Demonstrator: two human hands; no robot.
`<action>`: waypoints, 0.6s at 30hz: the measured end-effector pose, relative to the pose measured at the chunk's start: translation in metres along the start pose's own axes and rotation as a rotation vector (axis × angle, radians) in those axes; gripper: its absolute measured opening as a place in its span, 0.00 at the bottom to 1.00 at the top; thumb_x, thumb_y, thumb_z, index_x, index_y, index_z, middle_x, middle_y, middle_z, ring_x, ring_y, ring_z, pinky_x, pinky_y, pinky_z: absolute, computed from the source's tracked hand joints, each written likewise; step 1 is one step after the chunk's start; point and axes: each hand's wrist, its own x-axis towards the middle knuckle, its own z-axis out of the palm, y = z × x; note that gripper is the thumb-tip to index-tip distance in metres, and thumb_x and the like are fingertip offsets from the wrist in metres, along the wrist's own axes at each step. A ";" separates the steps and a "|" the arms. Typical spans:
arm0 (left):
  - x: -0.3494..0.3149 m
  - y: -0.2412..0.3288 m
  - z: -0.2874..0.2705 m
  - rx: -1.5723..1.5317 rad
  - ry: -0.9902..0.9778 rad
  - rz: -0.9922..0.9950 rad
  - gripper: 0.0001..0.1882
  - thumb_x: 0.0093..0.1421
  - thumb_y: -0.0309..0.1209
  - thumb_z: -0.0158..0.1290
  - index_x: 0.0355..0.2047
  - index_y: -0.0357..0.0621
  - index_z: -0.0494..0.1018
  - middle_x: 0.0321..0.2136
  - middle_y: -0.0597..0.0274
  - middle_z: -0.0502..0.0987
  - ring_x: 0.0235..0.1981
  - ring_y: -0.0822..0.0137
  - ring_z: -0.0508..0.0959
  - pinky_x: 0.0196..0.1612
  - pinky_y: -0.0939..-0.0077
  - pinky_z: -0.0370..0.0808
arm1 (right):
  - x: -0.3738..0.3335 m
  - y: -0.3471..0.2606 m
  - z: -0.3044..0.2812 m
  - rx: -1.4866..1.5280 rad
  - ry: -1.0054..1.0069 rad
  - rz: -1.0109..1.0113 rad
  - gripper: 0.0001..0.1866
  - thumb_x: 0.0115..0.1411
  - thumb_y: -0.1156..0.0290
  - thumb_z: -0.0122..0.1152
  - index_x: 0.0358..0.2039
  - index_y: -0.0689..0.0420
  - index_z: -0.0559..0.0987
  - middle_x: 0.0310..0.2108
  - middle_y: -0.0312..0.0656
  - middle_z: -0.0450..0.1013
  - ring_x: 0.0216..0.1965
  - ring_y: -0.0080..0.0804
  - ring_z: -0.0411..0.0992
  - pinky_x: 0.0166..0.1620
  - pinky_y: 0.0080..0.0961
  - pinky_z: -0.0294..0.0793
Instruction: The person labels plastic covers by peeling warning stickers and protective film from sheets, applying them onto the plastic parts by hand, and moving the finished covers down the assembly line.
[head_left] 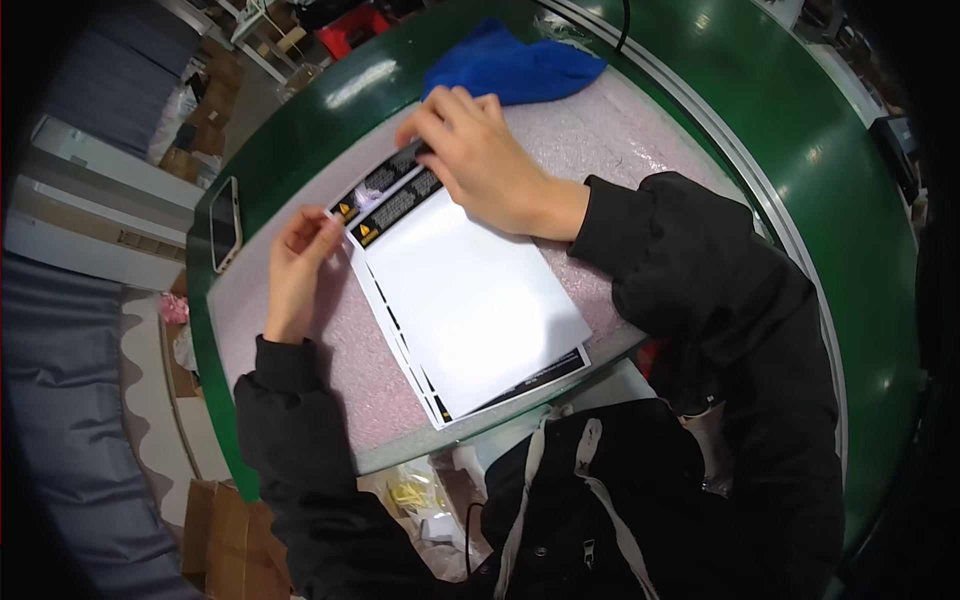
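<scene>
Thumb and forefinger of my left hand (297,272) look pinched on the left end of a black-printed strip (378,185), which lies toward the far edge of the pink pad (370,415) on the green tabletop (290,150). Rightward, a white sheet (475,300) slants down to the pad's near edge, covering most of a printed sheet (552,370). My right hand (485,165) arches over the strip's other end, thumb and forefinger seemingly pinching it. Blue cloth (515,70) lies at the pad's far edge. I judge I'm managing the strip by both ends; the next move calls for even tension, without creasing.
</scene>
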 end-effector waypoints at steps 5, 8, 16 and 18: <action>-0.007 0.014 0.013 -0.356 0.091 -0.081 0.06 0.60 0.28 0.51 0.36 0.39 0.70 0.27 0.69 0.72 0.27 0.78 0.71 0.33 0.89 0.67 | 0.010 -0.008 -0.011 -0.211 0.183 -0.050 0.13 0.52 0.75 0.58 0.39 0.56 0.71 0.37 0.40 0.65 0.42 0.34 0.64 0.42 0.30 0.56; -0.014 0.024 0.024 -0.490 0.092 -0.086 0.06 0.61 0.28 0.51 0.36 0.40 0.70 0.28 0.68 0.72 0.28 0.80 0.71 0.33 0.89 0.67 | 0.010 -0.025 -0.016 0.048 0.115 -0.225 0.11 0.53 0.72 0.59 0.36 0.60 0.69 0.30 0.40 0.67 0.33 0.33 0.67 0.36 0.26 0.61; -0.037 0.029 0.055 -0.627 -0.125 -0.067 0.07 0.61 0.30 0.51 0.37 0.41 0.69 0.29 0.67 0.73 0.29 0.79 0.71 0.36 0.87 0.67 | -0.002 -0.056 -0.025 0.617 -0.280 0.126 0.13 0.58 0.66 0.55 0.30 0.61 0.64 0.21 0.41 0.65 0.22 0.32 0.67 0.26 0.25 0.66; -0.039 0.029 0.058 -0.581 -0.128 -0.020 0.07 0.61 0.30 0.51 0.37 0.41 0.69 0.29 0.67 0.73 0.30 0.78 0.71 0.38 0.85 0.68 | -0.003 -0.056 -0.028 0.649 -0.332 0.171 0.13 0.59 0.65 0.54 0.30 0.61 0.64 0.21 0.41 0.65 0.22 0.31 0.67 0.27 0.24 0.66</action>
